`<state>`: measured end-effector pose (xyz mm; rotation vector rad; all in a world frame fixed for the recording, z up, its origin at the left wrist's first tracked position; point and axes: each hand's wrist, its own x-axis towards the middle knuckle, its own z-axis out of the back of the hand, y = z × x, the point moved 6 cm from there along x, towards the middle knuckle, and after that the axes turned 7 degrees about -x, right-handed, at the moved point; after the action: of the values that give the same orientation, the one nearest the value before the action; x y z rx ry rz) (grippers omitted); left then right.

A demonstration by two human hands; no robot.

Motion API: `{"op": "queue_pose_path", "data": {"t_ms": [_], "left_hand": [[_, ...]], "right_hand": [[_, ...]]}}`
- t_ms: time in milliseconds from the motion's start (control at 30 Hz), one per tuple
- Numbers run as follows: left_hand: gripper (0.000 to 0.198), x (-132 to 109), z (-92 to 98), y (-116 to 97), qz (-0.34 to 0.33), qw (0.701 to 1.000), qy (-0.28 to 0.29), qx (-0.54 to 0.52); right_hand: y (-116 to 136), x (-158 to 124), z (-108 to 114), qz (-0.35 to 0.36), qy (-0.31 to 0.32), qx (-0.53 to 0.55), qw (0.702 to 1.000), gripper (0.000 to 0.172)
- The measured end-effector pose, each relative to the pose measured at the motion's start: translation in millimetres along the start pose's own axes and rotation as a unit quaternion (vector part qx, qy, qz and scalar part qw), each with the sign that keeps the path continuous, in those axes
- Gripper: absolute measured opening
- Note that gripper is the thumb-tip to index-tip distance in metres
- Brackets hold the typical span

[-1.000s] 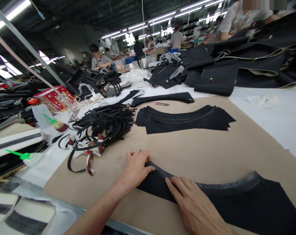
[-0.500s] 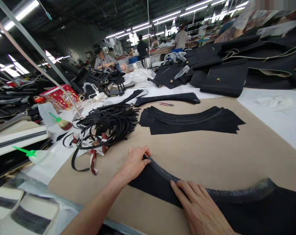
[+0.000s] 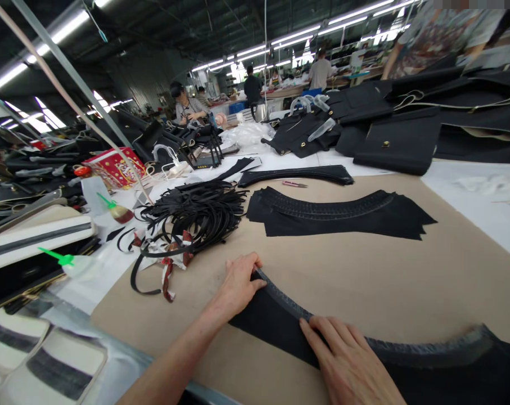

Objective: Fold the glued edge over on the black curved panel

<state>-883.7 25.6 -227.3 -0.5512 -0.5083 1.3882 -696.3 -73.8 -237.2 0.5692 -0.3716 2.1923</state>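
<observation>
A curved black panel, leather-like, lies on the brown board in front of me, with a greyish strip along its concave upper edge. At its left end my left hand pinches that edge between thumb and fingers. Further right along the same edge, my right hand presses down with thumb and fingertips close together on the strip. Its palm covers the panel's middle part. Beyond my hands lies a stack of similar black panels, fanned along their curved edges.
A heap of black strips sits left of the stack, beside red-and-white scraps. Small thread snips lie behind the stack. Two green-tipped bottles, one a glue bottle, stand left. Black bags pile at back right; people work beyond.
The view has shifted slightly, so the scene sits a little further right. Both hands stay at nearly the same places on the panel's edge.
</observation>
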Motion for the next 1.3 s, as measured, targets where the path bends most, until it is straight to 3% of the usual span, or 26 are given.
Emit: {"op": "queue_pose_path", "data": {"t_ms": [200,300,433,600,767,1000,1133,1300], "left_hand": [[0.034,-8.3,6.2,-0.4,-0.015,0.997,-0.069,0.012],[0.027,-17.4,6.8,-0.6,-0.038,0.995,-0.086,0.016],[0.009,-28.6,4.7,4.6,-0.094,0.992,-0.075,0.026],[0.029,-34.8,2.1,16.3,-0.160,0.984,-0.053,0.057],[0.036,-39.4,-1.0,18.8,-0.196,0.975,-0.027,0.099],[0.026,-21.2,23.5,11.5,-0.153,0.987,-0.022,0.030],[0.039,-1.3,28.5,0.7,-0.188,0.980,0.057,0.036],[0.032,18.2,20.9,-6.0,-0.214,0.959,0.173,0.072]], "right_hand": [[15.3,13.8,-10.4,0.013,0.017,-0.020,1.000,0.062],[22.8,20.2,-15.8,0.006,0.020,-0.028,0.999,0.062],[28.4,25.3,-16.9,-0.004,0.009,-0.040,0.999,0.057],[30.8,29.7,-12.4,-0.017,0.005,-0.037,0.999,0.055],[29.8,29.8,-15.3,-0.029,0.016,-0.029,0.999,0.057],[16.2,52.4,-26.3,-0.133,0.079,0.050,0.987,0.025],[11.0,77.2,-30.3,-0.204,0.154,0.048,0.966,0.027],[8.2,95.9,-35.8,-0.253,0.227,0.083,0.937,0.017]]}}
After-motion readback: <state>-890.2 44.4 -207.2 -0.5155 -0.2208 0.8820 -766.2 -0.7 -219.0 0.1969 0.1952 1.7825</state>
